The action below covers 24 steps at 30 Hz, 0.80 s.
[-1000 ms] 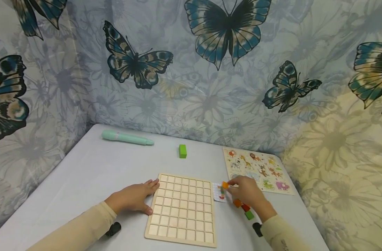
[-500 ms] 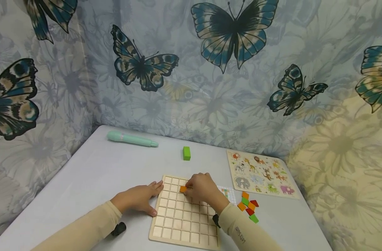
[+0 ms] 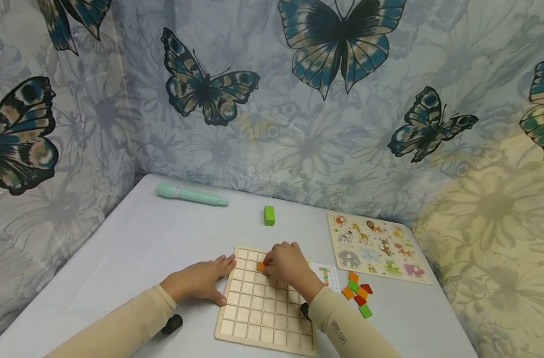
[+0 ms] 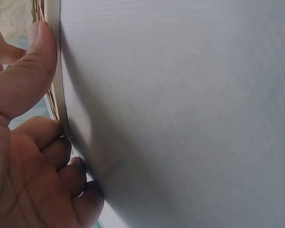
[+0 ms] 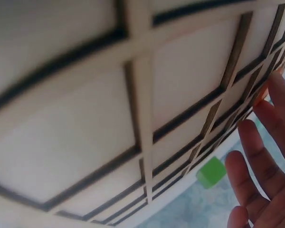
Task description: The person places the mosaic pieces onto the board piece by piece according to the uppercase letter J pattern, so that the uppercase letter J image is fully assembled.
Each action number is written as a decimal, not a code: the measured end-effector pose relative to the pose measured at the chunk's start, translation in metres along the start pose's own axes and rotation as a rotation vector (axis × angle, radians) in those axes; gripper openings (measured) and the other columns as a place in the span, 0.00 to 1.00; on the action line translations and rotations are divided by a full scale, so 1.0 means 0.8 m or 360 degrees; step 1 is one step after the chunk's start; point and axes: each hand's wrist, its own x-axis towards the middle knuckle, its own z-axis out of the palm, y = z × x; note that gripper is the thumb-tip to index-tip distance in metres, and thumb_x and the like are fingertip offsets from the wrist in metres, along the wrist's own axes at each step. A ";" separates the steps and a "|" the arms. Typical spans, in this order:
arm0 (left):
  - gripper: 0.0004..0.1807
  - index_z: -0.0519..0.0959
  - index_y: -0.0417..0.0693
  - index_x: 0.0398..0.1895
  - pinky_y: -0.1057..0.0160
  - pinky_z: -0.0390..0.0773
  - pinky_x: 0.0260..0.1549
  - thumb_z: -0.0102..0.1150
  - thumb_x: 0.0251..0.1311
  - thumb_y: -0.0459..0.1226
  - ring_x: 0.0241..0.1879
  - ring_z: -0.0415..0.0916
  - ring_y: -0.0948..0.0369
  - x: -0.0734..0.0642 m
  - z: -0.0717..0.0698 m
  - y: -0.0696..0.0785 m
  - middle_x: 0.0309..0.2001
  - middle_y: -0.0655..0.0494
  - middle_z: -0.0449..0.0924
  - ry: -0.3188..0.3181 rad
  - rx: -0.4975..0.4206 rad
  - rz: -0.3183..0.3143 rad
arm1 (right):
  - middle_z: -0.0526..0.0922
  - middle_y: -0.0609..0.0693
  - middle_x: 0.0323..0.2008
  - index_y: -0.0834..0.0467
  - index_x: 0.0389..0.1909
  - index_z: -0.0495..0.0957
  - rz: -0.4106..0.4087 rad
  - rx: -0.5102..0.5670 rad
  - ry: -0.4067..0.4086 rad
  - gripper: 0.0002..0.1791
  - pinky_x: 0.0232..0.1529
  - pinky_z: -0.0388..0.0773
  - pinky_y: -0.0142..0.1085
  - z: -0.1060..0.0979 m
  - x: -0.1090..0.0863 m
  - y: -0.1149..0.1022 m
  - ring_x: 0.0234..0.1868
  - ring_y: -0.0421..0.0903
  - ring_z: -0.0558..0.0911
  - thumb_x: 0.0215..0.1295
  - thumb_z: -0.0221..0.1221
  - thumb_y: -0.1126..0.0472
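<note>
Pinched by the right hand [image 3: 290,267], an orange tile [image 3: 260,267] is apparently being seated, flattening presumably being needed next; the board [image 3: 249,315] is being touched by the spread left hand [image 3: 201,281].

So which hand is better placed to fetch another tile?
Likely the right hand: it's nearer the loose tiles, though it pinches an orange tile. The left hand is farther, touching the left side of the board.

A mint tube [image 3: 192,194], green block [image 3: 269,216] and animal-picture board [image 3: 360,247] sit apart.
</note>
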 end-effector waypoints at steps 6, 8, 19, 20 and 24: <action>0.57 0.57 0.44 0.76 0.46 0.56 0.67 0.74 0.43 0.54 0.74 0.46 0.50 0.006 0.003 0.000 0.77 0.53 0.48 0.0007 0.0023 0.0014 | 0.84 0.43 0.38 0.50 0.42 0.87 0.0141 0.0174 0.0105 0.16 0.44 0.70 0.51 -0.037 -0.030 0.039 0.40 0.46 0.79 0.55 0.71 0.47; 0.58 0.57 0.44 0.76 0.46 0.56 0.67 0.74 0.43 0.54 0.74 0.45 0.50 0.006 0.003 -0.001 0.77 0.53 0.48 0.0004 0.0021 0.0008 | 0.84 0.45 0.38 0.51 0.43 0.87 0.0238 0.0195 0.0120 0.15 0.46 0.69 0.54 -0.051 -0.049 0.064 0.41 0.48 0.80 0.56 0.71 0.50; 0.56 0.58 0.44 0.75 0.46 0.57 0.66 0.74 0.44 0.53 0.74 0.46 0.50 0.003 0.004 0.002 0.77 0.53 0.49 0.0016 0.0020 0.0002 | 0.84 0.50 0.38 0.55 0.43 0.86 0.0754 0.0173 -0.0229 0.12 0.46 0.69 0.61 -0.060 -0.176 0.185 0.39 0.54 0.81 0.58 0.68 0.58; 0.56 0.58 0.43 0.75 0.46 0.57 0.66 0.74 0.44 0.53 0.74 0.46 0.50 0.002 0.003 0.002 0.77 0.53 0.49 0.0024 0.0014 0.0011 | 0.84 0.50 0.38 0.55 0.43 0.85 0.0775 0.0177 -0.0251 0.12 0.45 0.71 0.60 -0.057 -0.183 0.193 0.39 0.53 0.81 0.58 0.68 0.59; 0.56 0.58 0.42 0.75 0.46 0.57 0.67 0.74 0.45 0.52 0.74 0.46 0.50 -0.001 0.001 0.005 0.76 0.53 0.49 0.0028 0.0001 0.0018 | 0.83 0.51 0.39 0.52 0.41 0.85 0.0854 0.0255 -0.0303 0.14 0.38 0.78 0.52 -0.048 -0.204 0.214 0.39 0.52 0.81 0.53 0.73 0.58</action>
